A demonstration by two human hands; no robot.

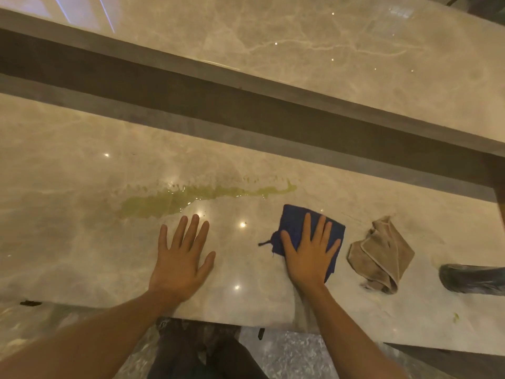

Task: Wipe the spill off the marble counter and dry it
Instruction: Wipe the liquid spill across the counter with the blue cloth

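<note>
A long yellow-green spill (175, 199) streaks across the beige marble counter (68, 242), widest at its left end and thinning toward the right. My left hand (181, 258) lies flat on the counter just below the spill, fingers spread, holding nothing. My right hand (311, 255) presses flat on a folded dark blue cloth (293, 224), which sits to the right of and below the spill's thin end. A crumpled tan cloth (382, 255) lies on the counter to the right of the blue one, untouched.
A dark rounded object (470, 279) lies at the counter's right edge. A raised upper marble ledge (328, 50) runs behind a dark recessed strip (246, 110). A small dark speck (30, 303) sits near the front edge at left. My dark-clad legs show below the counter edge.
</note>
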